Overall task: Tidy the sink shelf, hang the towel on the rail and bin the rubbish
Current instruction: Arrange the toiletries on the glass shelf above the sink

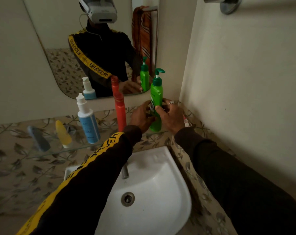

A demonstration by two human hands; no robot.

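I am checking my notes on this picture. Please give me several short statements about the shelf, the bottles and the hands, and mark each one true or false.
1. Both hands, left hand and right hand, hold the green bottle. True.
2. The green bottle lies flat on the shelf. False: it stands upright.
3. The red bottle stands left of the green one. True.
4. The yellow tube is in the sink. False: it is on the shelf.
5. A ring is on the right hand. True.

The mirror beyond the hands is showing "ENFORCER", reversed, on the sleeve's yellow stripe; bottle labels are staying unreadable.
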